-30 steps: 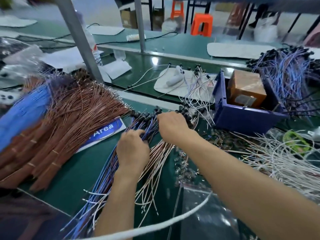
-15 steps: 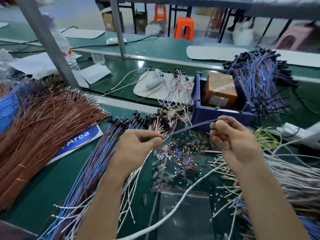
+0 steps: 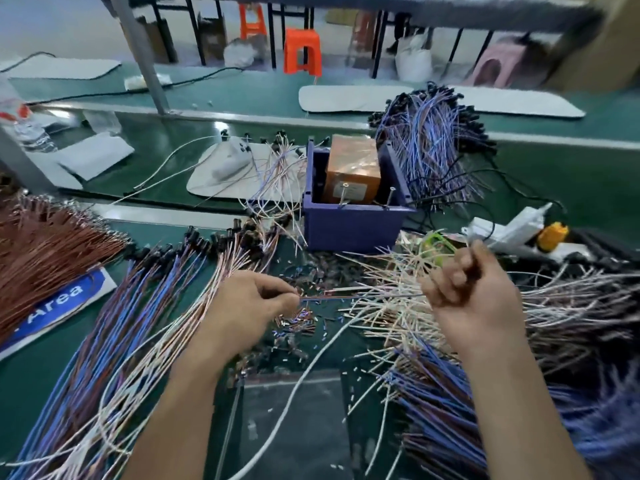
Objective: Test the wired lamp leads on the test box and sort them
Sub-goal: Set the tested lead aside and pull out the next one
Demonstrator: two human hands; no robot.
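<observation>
Pinching one end of a single lead [image 3: 346,298] in the left hand [image 3: 249,306] grip, clenching the far end in the right hand [image 3: 464,292] grip. Stretches crosswise between the grips, above the bench [image 3: 554,174]. Calls for reaching forward to the test box [image 3: 351,168], beyond and between both grips, seemingly nearer the left.

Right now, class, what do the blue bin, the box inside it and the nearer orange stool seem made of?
Blue bin: moulded plastic, matt, even colour, stiff straight walls. Box: probably cardboard wrapped in clear tape; brown with wrinkled gloss. Nearer orange stool: likely plastic; uniform bright colour, one-piece shape.
</observation>
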